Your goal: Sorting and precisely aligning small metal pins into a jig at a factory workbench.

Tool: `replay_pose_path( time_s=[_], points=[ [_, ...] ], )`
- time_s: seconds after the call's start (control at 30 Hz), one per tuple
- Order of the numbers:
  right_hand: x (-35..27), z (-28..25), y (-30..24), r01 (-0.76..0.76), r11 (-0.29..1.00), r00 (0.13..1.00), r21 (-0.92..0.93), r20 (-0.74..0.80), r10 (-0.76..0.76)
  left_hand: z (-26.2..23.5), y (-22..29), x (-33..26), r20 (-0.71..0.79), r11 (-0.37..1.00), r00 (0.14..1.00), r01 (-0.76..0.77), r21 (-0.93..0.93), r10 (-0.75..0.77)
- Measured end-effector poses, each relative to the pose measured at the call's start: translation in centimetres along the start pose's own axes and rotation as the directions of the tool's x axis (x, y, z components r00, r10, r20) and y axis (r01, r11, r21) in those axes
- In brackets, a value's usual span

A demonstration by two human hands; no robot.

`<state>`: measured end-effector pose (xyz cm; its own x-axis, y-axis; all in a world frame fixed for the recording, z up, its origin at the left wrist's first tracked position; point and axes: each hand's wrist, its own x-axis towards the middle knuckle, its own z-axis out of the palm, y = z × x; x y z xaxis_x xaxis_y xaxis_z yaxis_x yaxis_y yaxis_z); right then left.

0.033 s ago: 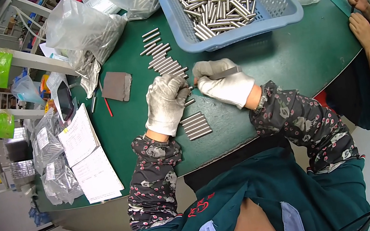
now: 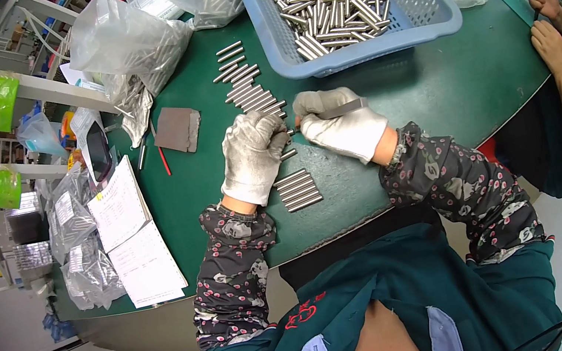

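Observation:
Both my hands wear whitish work gloves and meet over the green table. My left hand [image 2: 253, 158] is closed around a small metal pin [image 2: 291, 132] whose end pokes out at the fingertips. My right hand [image 2: 341, 123] grips a flat grey bar [image 2: 346, 109] close to that pin; whether the two touch is hidden by the fingers. Beyond my left hand lies a staggered row of steel pins [image 2: 250, 92]. Nearer to me, several pins [image 2: 299, 190] lie side by side in a neat group, and a single pin [image 2: 288, 155] rests between, partly covered by the left glove.
A blue basket [image 2: 415, 39] heaped with pins stands at the far side, bags of pins [image 2: 123, 45] beside it. Left lie a worn brown abrasive piece [image 2: 177, 130], a red stick [image 2: 164, 162], a phone [image 2: 99, 153] and papers [image 2: 144, 260]. A co-worker's hands [image 2: 549, 42] are far right.

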<state>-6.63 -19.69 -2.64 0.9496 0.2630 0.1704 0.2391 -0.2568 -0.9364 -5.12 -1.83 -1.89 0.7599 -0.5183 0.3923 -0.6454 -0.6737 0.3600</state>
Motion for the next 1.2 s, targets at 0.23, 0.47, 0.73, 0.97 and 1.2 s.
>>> replay_pose_path(
  time_s=[0.23,0.47,0.73,0.97,1.2],
  points=[
    [-0.4,0.2,0.0,-0.025,1.000,0.994,0.012,-0.110,0.027,0.1,0.3,0.0,-0.049,0.999,0.998,-0.044,-0.027,0.043],
    [-0.2,0.2,0.9,0.035,0.988,0.993,0.152,-0.116,-0.018,0.2,0.2,-0.3,-0.050,0.993,0.999,-0.016,-0.115,0.010],
    [-0.1,0.5,1.1,-0.007,0.995,0.990,0.099,-0.138,0.020,0.1,0.1,0.0,-0.029,0.999,1.000,-0.005,-0.040,0.004],
    [-0.1,0.4,1.0,-0.017,0.993,0.991,0.115,-0.127,0.032,0.2,0.3,0.1,-0.036,1.000,0.999,0.000,-0.030,-0.001],
    [0.0,0.4,0.2,-0.037,0.997,0.995,0.061,-0.094,0.043,-0.1,-0.1,-0.2,-0.014,0.999,1.000,0.027,-0.019,-0.027]
  ],
)
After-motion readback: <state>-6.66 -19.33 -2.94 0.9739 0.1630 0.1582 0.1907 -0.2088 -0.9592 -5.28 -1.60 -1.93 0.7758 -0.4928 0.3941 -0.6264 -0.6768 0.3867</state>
